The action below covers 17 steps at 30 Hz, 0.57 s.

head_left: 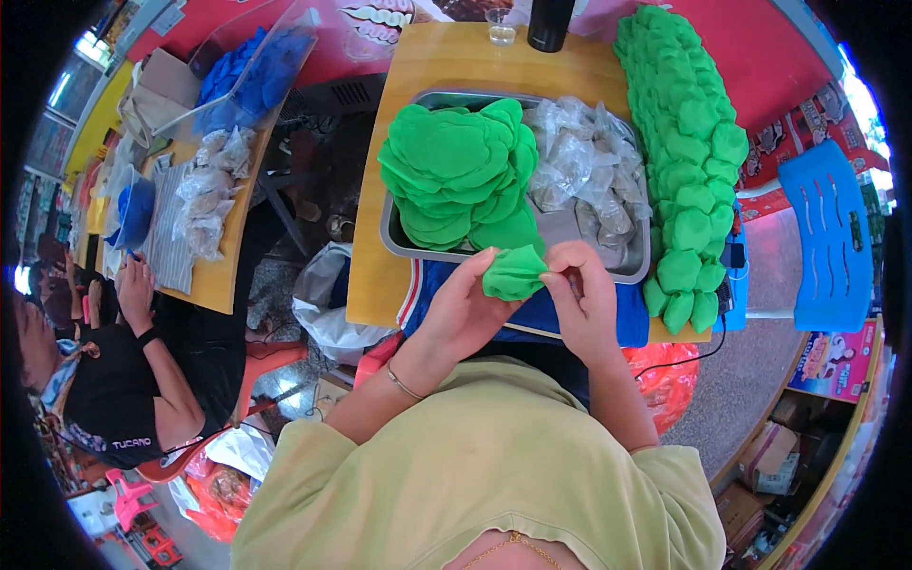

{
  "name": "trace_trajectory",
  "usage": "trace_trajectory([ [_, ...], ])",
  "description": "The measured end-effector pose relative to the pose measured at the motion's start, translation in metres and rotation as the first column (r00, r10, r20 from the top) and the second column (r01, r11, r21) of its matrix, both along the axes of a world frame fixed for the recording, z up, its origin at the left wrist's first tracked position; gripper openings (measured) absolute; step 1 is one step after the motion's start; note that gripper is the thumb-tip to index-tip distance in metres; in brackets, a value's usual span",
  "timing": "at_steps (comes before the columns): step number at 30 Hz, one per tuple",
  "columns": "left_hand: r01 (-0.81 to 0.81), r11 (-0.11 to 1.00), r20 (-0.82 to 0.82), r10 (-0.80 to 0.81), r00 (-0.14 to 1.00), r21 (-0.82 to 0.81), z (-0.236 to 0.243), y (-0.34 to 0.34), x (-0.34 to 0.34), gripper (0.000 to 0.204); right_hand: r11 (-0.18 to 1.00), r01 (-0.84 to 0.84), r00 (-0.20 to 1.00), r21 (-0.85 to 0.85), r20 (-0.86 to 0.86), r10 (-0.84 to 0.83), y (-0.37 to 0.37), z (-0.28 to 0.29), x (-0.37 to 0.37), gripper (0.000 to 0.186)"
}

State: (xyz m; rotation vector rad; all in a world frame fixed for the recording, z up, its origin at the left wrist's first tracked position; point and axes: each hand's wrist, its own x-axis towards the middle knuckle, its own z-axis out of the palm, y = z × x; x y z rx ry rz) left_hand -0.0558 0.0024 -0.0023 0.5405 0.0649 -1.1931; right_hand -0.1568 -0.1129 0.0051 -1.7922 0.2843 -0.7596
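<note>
The left hand (463, 309) and right hand (581, 302) both pinch a folded green cloth piece (514, 273), held between them above a blue cloth (532, 313). Just beyond, a metal tray (560, 233) holds stacked green rounds (456, 171) and crumpled clear plastic packets (584, 161).

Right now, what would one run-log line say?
left hand: holds green fabric piece | right hand: pinches same piece | behind: metal tray, green stack, clear bags
</note>
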Motion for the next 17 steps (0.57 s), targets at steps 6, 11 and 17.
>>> trace_trajectory([
  [6, 0.046, 0.994, 0.701, -0.102, 0.705, 0.098, -0.022, 0.01, 0.011, 0.009, 0.993, -0.083, 0.997, -0.088, -0.002, 0.083, -0.007, 0.004, -0.007, 0.015],
  [11, 0.038, 0.988, 0.167, -0.013, 0.986, -0.149, -0.005, 0.007, 0.001, 0.011, 0.938, -0.172, 0.983, -0.301, 0.01, 0.184, -0.01, 0.008, -0.005, 0.016],
  [17, 0.051, 0.988, 0.39, 0.01, 0.921, -0.148, -0.026, 0.013, 0.008, 0.02, 0.867, -0.183, 0.954, 0.463, -0.13, 0.271, -0.008, -0.002, -0.015, 0.011],
])
